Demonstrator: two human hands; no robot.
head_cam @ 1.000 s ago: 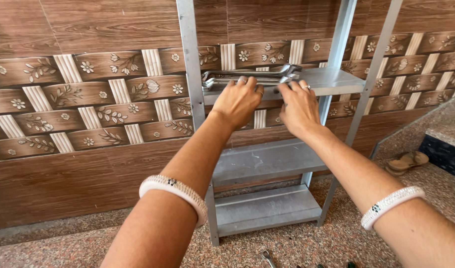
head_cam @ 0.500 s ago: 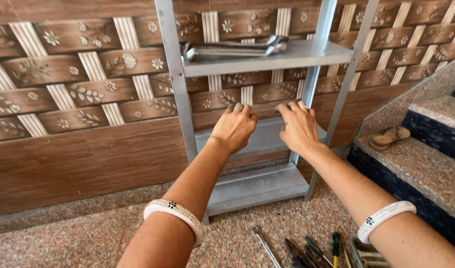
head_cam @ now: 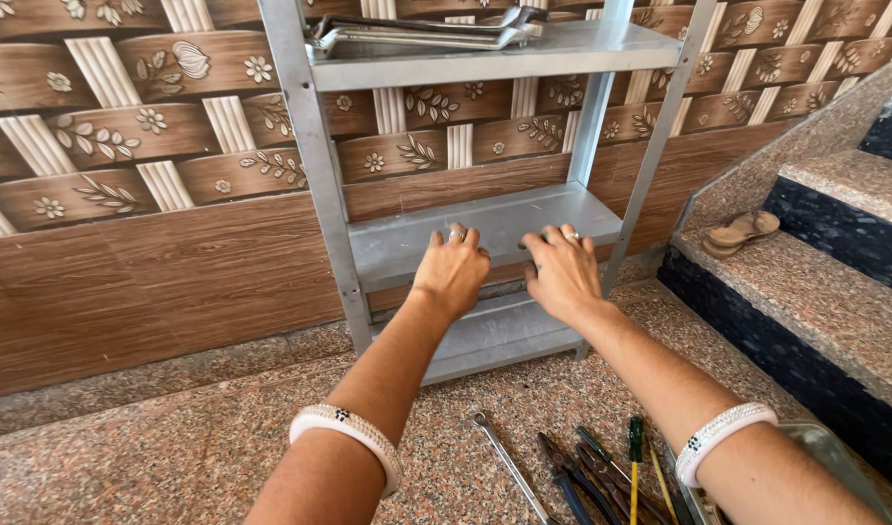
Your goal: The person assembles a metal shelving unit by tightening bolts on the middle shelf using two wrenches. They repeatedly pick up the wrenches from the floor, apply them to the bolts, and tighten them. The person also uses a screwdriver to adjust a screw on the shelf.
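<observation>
**Both hands set on the middle shelf of the metal rack**

We work from left to right across the view.

At the left, the tiled wall (head_cam: 125,194) with its wood-grain and woven flower pattern backs the scene; the metal rack (head_cam: 305,165) stands just in front of it, so the wall appears to steady the frame from behind. The rack's front left upright carries the shelf edges.

We place our left hand (head_cam: 453,272) palm down on the front edge of the middle shelf (head_cam: 397,248). The fingers are spread and lie flat on the sheet metal; nothing is pinched. A white beaded bangle (head_cam: 349,437) sits on that forearm.

Just beside it, our right hand (head_cam: 560,274) rests in the same manner, fingers spread over the shelf lip, holding nothing. Two flat palms near the shelf's centre load it evenly, which suits pressing or checking its seating. We cannot tell how hard the hands bear down.

Above, the top shelf (head_cam: 601,44) carries long metal tools (head_cam: 417,31), kept clear of the hands. Below, the bottom shelf (head_cam: 494,335) sits close to the floor.

On the speckled floor (head_cam: 174,447), near our right forearm, lie a spanner (head_cam: 504,462), pliers and screwdrivers (head_cam: 611,476), within easy reach.

At the right, a sandal (head_cam: 742,230) lies on the stone steps (head_cam: 825,301), well apart from the rack.
</observation>
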